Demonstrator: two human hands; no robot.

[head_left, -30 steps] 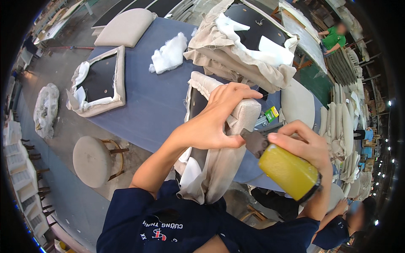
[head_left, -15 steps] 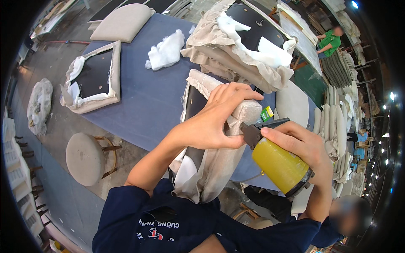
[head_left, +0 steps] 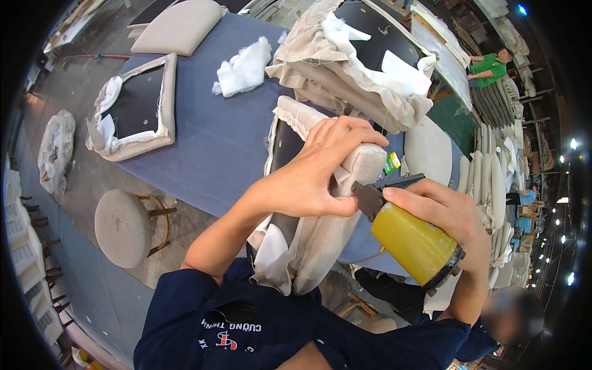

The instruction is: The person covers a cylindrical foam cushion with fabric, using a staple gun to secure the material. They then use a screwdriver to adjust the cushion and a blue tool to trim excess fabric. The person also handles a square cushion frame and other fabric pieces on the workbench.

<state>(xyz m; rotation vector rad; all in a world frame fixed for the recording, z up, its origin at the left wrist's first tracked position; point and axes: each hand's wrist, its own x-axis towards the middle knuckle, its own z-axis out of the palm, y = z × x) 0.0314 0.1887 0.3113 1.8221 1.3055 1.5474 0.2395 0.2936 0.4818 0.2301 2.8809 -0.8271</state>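
A beige upholstered cushion (head_left: pixel 324 246) with a dark backing board stands on its edge in front of me, its lower end close to my shirt. My left hand (head_left: pixel 302 172) is closed over its corner, fingers across the top and thumb against the near side, pressing the fabric. In my right hand (head_left: pixel 444 213) is a yellow staple gun (head_left: pixel 413 243) with a black nose. The nose rests at the cushion's corner, just beside my left thumb; the exact contact point is hidden. White padding (head_left: pixel 271 246) shows at the cushion's lower end.
The blue-covered table (head_left: pixel 197 142) bears a pile of unfinished beige cushions (head_left: pixel 345 80), white wadding (head_left: pixel 243 68), another open cushion (head_left: pixel 163 123) and a small green-yellow packet (head_left: pixel 392 163). A round stool (head_left: pixel 123 228) stands left. Other people are at lower right and far right.
My hands, the cushion and the staple gun keep nearly the same places, with the gun a touch further right. The person in green at far right has shifted posture.
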